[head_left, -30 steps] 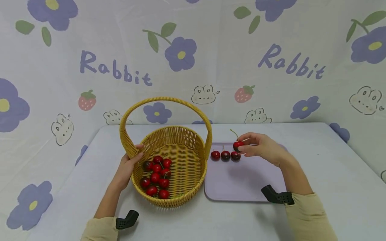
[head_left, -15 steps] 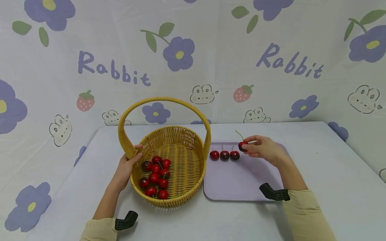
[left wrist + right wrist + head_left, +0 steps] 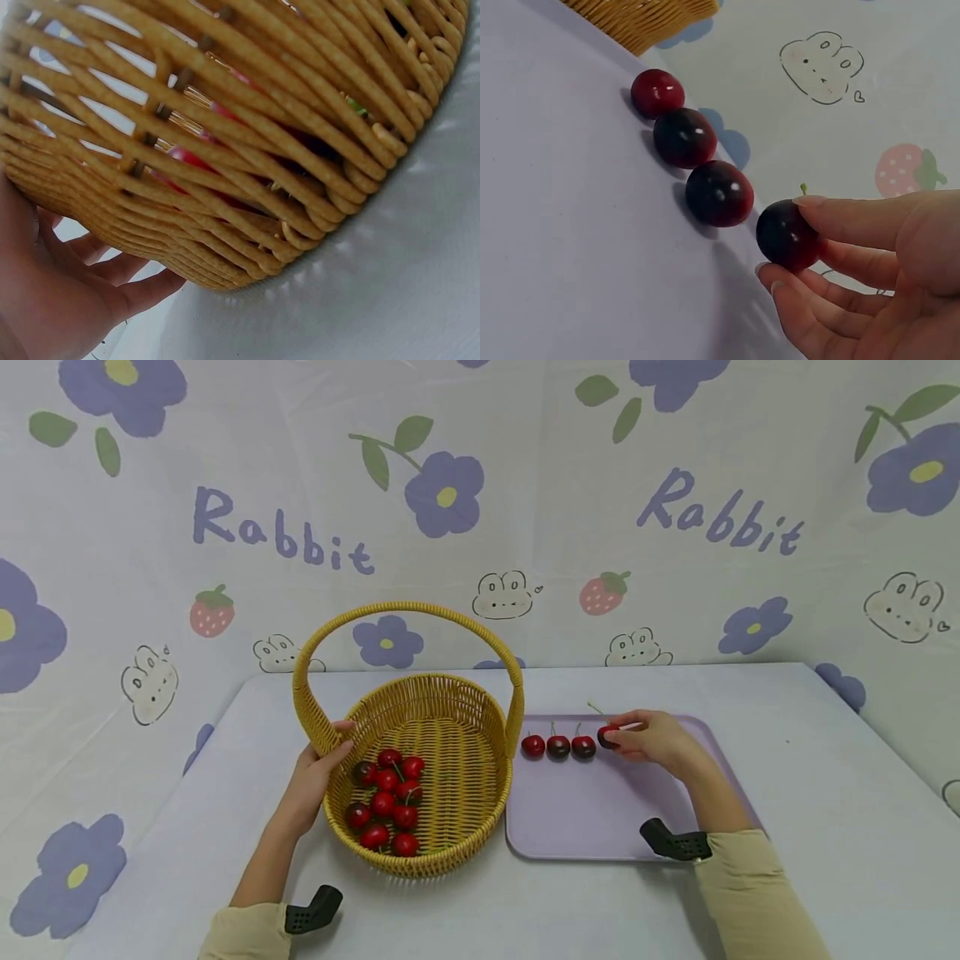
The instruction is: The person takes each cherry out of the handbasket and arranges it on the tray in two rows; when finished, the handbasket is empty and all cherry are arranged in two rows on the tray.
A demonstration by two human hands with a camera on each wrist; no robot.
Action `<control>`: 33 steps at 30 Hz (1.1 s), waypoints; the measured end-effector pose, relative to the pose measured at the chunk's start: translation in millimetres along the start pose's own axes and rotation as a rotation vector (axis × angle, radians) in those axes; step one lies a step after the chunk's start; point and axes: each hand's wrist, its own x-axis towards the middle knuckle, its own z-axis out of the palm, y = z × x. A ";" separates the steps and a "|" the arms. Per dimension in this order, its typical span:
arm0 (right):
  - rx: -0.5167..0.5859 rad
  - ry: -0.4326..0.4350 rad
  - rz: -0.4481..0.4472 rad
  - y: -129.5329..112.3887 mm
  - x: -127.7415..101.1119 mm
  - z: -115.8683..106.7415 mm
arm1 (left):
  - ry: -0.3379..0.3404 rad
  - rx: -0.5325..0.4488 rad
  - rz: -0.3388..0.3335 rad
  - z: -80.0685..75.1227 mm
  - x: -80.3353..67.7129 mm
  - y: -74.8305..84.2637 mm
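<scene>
My right hand (image 3: 660, 742) pinches a dark red cherry (image 3: 786, 234) with a green stem between thumb and fingers, at the right end of a row. Three other cherries (image 3: 558, 747) stand side by side along the far edge of the lilac tray (image 3: 585, 827). With my left hand (image 3: 311, 781) I grip the left side of the yellow wicker basket (image 3: 468, 752) near the foot of its handle, thumb over the rim. Several red cherries (image 3: 384, 804) lie in the basket's left half. In the left wrist view the fingers (image 3: 154, 291) curl under the woven wall.
The basket's tall arched handle (image 3: 408, 607) rises over it. Basket and tray stand close together on a white-covered table (image 3: 465, 910). Behind the table hangs a cloth (image 3: 540, 485) printed with flowers, rabbits and strawberries.
My right hand has moved right and then down with the cherry, from above the row to its right end. My left hand keeps its grip on the basket.
</scene>
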 end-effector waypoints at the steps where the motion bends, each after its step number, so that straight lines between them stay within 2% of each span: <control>1: -0.008 0.002 0.001 0.6 0.2 0.2 | 0.001 0.000 -0.001 0.0 -0.1 0.2; 15: -0.100 0.038 0.006 2.8 1.4 6.9 | -0.003 -0.001 0.001 0.6 0.2 0.6; 25: -0.180 0.075 0.041 1.3 1.7 10.0 | 0.001 0.013 -0.001 0.8 -1.0 1.7; 33: -0.172 0.081 0.049 2.1 2.8 10.5 | -0.003 0.009 -0.004 0.8 -1.2 1.5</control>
